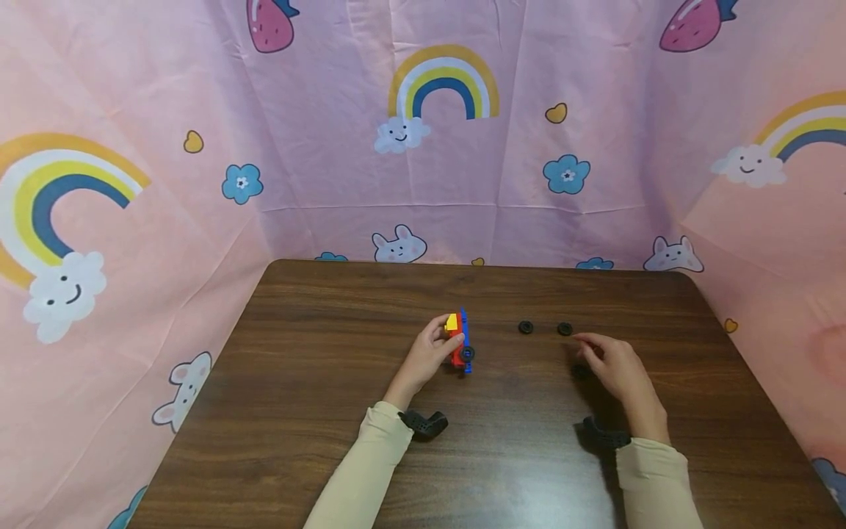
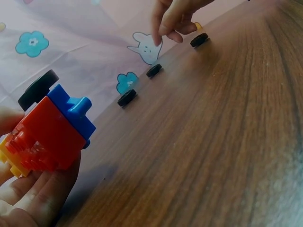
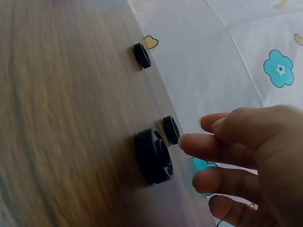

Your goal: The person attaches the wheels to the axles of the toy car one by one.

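Currently, the left hand (image 1: 420, 360) pinches a red, blue and yellow toy car (image 2: 57, 132) just above the wooden table (image 1: 317, 353), a black wheel (image 2: 38, 89) on the toy's side. The right hand (image 1: 617, 367), fingers apart and slightly bent, hovers near three loose wheels (image 3: 146, 157) on the tabletop. Behind hangs a pink cartoon-print cloth (image 1: 456, 176).

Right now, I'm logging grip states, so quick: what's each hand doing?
Left hand: closed, holding the toy.
Right hand: open, holding nothing, fingertips near a wheel.
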A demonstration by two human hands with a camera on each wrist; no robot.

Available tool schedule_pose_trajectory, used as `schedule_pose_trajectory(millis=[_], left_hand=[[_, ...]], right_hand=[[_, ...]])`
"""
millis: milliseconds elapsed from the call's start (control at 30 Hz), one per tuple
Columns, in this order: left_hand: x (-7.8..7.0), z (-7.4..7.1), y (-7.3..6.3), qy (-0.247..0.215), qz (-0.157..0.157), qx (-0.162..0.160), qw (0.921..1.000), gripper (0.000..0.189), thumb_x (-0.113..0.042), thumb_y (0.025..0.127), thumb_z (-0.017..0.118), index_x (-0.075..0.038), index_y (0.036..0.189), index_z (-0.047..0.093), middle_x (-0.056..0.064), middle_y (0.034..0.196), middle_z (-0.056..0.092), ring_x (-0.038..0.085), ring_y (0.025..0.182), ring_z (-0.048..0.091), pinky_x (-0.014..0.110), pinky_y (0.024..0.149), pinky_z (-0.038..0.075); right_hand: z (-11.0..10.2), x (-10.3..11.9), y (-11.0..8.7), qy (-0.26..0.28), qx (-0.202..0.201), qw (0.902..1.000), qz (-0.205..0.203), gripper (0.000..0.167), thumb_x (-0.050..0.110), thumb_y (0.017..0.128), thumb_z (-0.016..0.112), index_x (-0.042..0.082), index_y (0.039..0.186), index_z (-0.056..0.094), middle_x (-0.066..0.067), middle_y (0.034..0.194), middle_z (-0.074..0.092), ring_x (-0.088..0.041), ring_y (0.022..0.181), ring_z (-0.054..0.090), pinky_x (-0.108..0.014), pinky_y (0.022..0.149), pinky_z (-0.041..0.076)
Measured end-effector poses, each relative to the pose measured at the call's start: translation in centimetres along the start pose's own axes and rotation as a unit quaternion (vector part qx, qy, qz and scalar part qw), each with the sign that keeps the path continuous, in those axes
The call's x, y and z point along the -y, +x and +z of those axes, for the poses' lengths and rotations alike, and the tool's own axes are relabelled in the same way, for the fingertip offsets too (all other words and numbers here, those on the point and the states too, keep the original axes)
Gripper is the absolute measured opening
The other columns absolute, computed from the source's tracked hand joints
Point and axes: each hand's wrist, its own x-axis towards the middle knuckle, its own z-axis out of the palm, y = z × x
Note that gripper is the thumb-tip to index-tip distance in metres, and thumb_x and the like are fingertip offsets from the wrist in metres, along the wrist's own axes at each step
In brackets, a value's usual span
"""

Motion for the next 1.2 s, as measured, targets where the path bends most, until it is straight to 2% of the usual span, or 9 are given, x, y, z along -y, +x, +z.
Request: schedule_pose_trajectory(millis=[200,333,633,767,900,1000,1200], left_hand=[[0.1,0.1,-0.1,0.001,0.000,-0.002,1.0000,0.058,-0.027,0.103,0.068,-0.014,0.154,0.045,0.019,0.130,0.065,0.015,0.104,0.070,0.028,0.086,0.060],[0.0,0.2,0.0,0.002,-0.001,0.000,1.0000,0.058,-0.029,0.103,0.068,-0.014,0.154,0.045,0.018,0.132,0.064,0.015,0.105,0.070,0.028,0.087,0.060],[0.1,0.1,-0.1,0.005,0.000,0.004,1.0000,0.059,-0.029,0.103,0.068,-0.015,0.154,0.044,0.017,0.130,0.065,0.015,0.105,0.070,0.028,0.087,0.060],[0.0,0.2,-0.1,0.005,0.000,0.002,1.0000,0.058,-0.029,0.103,0.068,-0.015,0.154,0.044,0.017,0.129,0.065,0.015,0.104,0.070,0.028,0.086,0.060],[-0.1,0.2,-0.1,0.005,-0.005,-0.003,1.0000,0.059,-0.027,0.102,0.069,-0.015,0.154,0.045,0.018,0.129,0.065,0.015,0.103,0.070,0.029,0.086,0.060],[-0.1,0.2,-0.1,0.007,-0.007,-0.002,1.0000,0.059,-0.027,0.102,0.069,-0.015,0.155,0.045,0.018,0.130,0.065,0.015,0.103,0.070,0.029,0.086,0.060],[0.0,0.0,-0.3,0.014,-0.004,0.003,0.9999,0.059,-0.029,0.103,0.068,-0.015,0.155,0.044,0.017,0.129,0.065,0.015,0.101,0.070,0.028,0.086,0.060]], right_hand=[[-0.3,-0.4,-0.1,0.004,0.022,0.9996,0.018,0.023,0.008,0.104,0.061,0.000,0.123,0.072,-0.011,0.090,0.078,-0.021,0.080,0.067,-0.050,0.079,0.055],[-0.5,-0.7,-0.1,0.001,0.023,0.9995,0.022,0.023,0.008,0.104,0.061,-0.001,0.123,0.072,-0.011,0.089,0.079,-0.022,0.080,0.069,-0.050,0.079,0.055],[-1.2,-1.1,-0.3,0.001,0.043,0.9984,0.037,0.025,0.007,0.104,0.059,-0.001,0.125,0.070,-0.012,0.091,0.077,-0.020,0.077,0.061,-0.039,0.072,0.049],[-1.4,-1.5,-0.4,0.001,0.055,0.9980,0.032,0.025,0.005,0.103,0.060,-0.002,0.124,0.071,-0.015,0.095,0.077,-0.023,0.082,0.064,-0.049,0.079,0.055],[-1.8,-1.8,-0.7,0.003,0.068,0.9973,0.027,0.024,0.006,0.102,0.062,-0.005,0.121,0.071,-0.024,0.109,0.076,-0.038,0.098,0.071,-0.063,0.094,0.053],[-1.9,-2.1,-1.0,0.009,0.082,0.9962,0.027,0.024,0.006,0.102,0.061,-0.005,0.121,0.071,-0.028,0.118,0.073,-0.043,0.108,0.069,-0.065,0.097,0.051],[-1.9,-2.4,-1.3,0.025,0.105,0.9940,0.018,0.025,0.005,0.102,0.061,-0.003,0.123,0.071,-0.025,0.122,0.073,-0.042,0.112,0.069,-0.063,0.098,0.052]])
